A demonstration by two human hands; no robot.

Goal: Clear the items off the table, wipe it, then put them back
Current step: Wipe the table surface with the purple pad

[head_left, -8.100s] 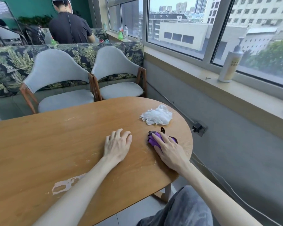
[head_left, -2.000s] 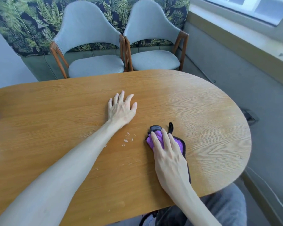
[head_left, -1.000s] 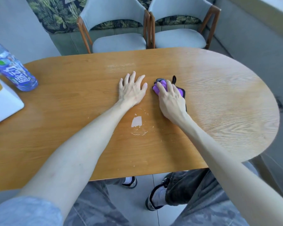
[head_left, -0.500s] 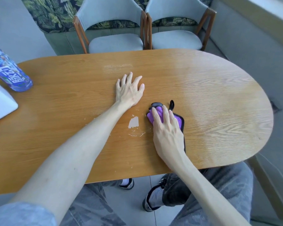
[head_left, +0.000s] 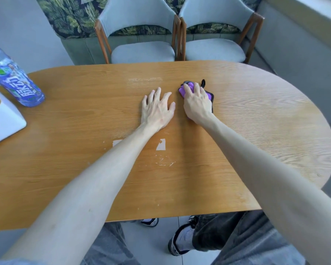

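Your right hand [head_left: 197, 105] pressed the purple cloth [head_left: 186, 89] onto the table [head_left: 260, 119] toward its far edge, fingers nearly straight, to wipe. Your left hand [head_left: 158, 110] lay flat beside it, fingers spread, holding nothing, likely bracing you.

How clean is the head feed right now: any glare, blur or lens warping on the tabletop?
Head view: a pale sheen washes out the grain at the right end of the table; shadows under both forearms are soft. Head view: the wide lens bows the table's edges and stretches the bottle at the left border. Head view: right hand and purple cloth look fairly sharp.
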